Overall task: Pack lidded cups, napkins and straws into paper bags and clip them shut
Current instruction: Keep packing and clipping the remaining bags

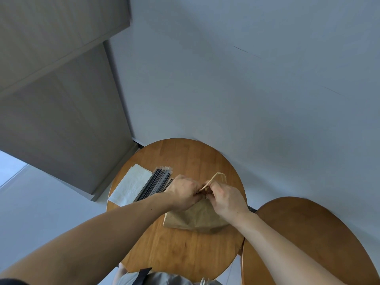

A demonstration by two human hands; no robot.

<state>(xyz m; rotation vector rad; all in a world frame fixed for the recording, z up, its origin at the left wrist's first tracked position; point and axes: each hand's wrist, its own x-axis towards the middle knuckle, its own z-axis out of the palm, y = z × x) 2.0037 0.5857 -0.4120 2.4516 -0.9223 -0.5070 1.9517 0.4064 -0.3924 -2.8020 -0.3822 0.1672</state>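
Round wooden table [181,251], paper bag [195,219] top pinched between left hand [183,192], right hand [224,196]

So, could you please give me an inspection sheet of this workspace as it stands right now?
Surface: round wooden table, holding everything below.
Job's things: brown paper bag on the table, its handle sticking up; white napkins stacked at the left; wrapped dark straws right beside them; no cups or clip in view.
Clutter: nothing seen.
Grippers: left hand and right hand both pinch the bag's top, close together.
Cables: nothing seen.
Surroundings: second wooden table at the right; pale wall behind; grey cabinet at the left.
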